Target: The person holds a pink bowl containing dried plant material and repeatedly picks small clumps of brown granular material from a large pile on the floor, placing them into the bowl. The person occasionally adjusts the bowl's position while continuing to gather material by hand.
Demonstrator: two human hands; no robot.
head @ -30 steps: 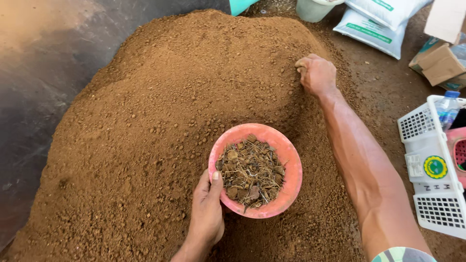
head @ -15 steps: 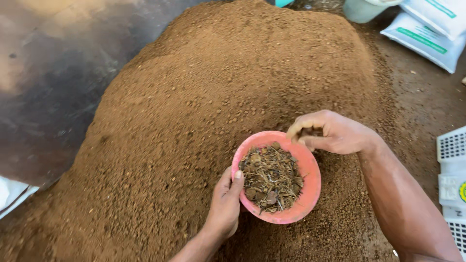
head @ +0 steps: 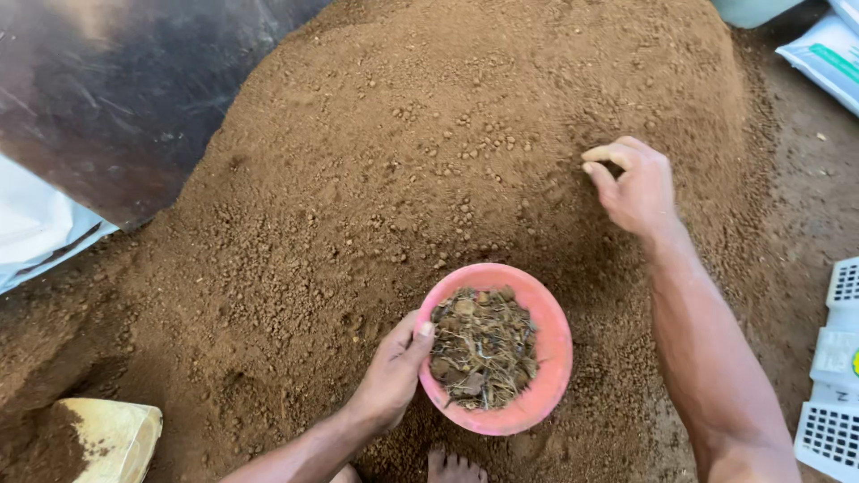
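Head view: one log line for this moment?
left hand: grips pink bowl rim | bowl: roots, debris | right hand: fingers curled on soil heap

Outdoor potting or nursery work area, large heap of brown soil [head: 465,179] on dirt ground, white printed sacks [head: 828,54] at the edge, white plastic crate [head: 832,376], dark tarpaulin [head: 116,98] alongside

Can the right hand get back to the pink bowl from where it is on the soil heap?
Probably yes. The right hand rests on the soil heap up-slope of the pink bowl, with only bare soil between them. The left hand grips the bowl's near-left rim, leaving the far side and open top free.
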